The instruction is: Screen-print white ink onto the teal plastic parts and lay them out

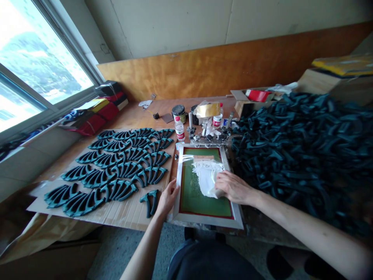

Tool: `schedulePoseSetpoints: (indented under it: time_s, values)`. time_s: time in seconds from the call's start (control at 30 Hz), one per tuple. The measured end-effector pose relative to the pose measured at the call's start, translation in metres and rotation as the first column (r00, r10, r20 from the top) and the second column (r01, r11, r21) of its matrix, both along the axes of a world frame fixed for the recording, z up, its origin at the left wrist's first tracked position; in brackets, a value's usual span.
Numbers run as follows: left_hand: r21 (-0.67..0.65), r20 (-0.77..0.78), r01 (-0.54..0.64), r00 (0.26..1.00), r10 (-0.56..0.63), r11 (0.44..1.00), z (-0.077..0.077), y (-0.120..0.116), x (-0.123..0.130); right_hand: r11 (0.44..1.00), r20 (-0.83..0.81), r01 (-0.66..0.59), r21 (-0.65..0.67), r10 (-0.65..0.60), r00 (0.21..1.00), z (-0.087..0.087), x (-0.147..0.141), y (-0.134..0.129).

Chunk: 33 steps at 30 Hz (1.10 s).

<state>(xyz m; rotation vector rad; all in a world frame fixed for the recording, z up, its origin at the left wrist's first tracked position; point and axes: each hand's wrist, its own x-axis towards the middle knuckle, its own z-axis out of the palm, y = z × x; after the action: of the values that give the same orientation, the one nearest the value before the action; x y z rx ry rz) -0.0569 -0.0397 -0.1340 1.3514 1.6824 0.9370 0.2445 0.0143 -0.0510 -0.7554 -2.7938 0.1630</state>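
Grip: left hand curls narrow on the side rail of a metal screen-printing frame, which lies flat on the worktop. Right hand presses bunched white cloth against the green mesh, fingers spread. Neat rows of dark teal moulded pieces cover a cardboard sheet, one lying apart near the left hand. A much larger loose heap of matching pieces sits right of the frame.

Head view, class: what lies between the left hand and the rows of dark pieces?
One loose dark forked piece on the cardboard, in the head view.
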Motion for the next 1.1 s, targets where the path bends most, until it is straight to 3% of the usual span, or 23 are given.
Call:
schedulePoseSetpoints:
  time_s: [0.13, 0.27, 0.37, 0.47, 0.57, 0.7, 0.77, 0.83, 0.97, 1.03, 1.1]
  values:
    - [-0.001, 0.065, -0.018, 0.998, 0.018, 1.0, 0.005, -0.002, 0.001, 0.983, -0.108, 0.165, 0.081, -0.155, 0.982, -0.008, -0.007, 0.002]
    - [-0.026, 0.214, -0.012, 0.977, 0.018, 1.0, 0.01, -0.004, 0.003, 0.984, -0.139, 0.109, 0.143, -0.089, 0.986, -0.022, -0.005, -0.015]
    - [-0.034, 0.298, -0.01, 0.954, 0.019, 0.999, 0.011, -0.003, 0.002, 0.99, -0.131, 0.117, 0.074, -0.107, 0.986, -0.011, -0.005, -0.011]
    - [-0.053, 0.367, 0.009, 0.93, 0.011, 0.999, 0.018, -0.002, 0.0, 0.963, -0.148, 0.261, 0.072, -0.249, 0.957, 0.015, -0.018, 0.019]
    - [-0.08, 0.427, 0.004, 0.904, 0.03, 0.997, 0.043, -0.005, -0.002, 0.888, -0.139, 0.437, 0.145, -0.419, 0.897, 0.042, -0.024, 0.054]
    - [0.022, 0.464, -0.09, 0.883, 0.069, 0.996, 0.1, -0.001, 0.005, 0.762, -0.337, 0.631, 0.147, -0.561, 0.756, 0.058, 0.015, 0.074]
    - [0.128, 0.52, -0.124, 0.853, 0.04, 0.984, 0.132, 0.01, 0.014, 0.678, -0.399, 0.732, 0.064, -0.655, 0.642, 0.047, 0.042, 0.07]
    - [0.248, 0.607, -0.168, 0.794, -0.018, 0.954, 0.161, 0.028, 0.025, 0.637, -0.335, 0.771, 0.006, -0.725, 0.602, 0.022, 0.057, 0.057]
    - [0.33, 0.667, -0.21, 0.742, -0.069, 0.92, 0.204, 0.066, 0.038, 0.77, -0.11, 0.637, 0.019, -0.632, 0.767, -0.042, 0.037, 0.022]
    - [0.328, 0.704, -0.261, 0.708, -0.051, 0.908, 0.205, 0.071, 0.042, 0.78, -0.009, 0.623, 0.057, -0.623, 0.782, -0.06, 0.017, 0.011]
    - [0.278, 0.748, -0.324, 0.664, 0.008, 0.904, 0.185, 0.061, 0.05, 0.754, 0.044, 0.655, 0.048, -0.656, 0.753, -0.063, 0.0, 0.004]
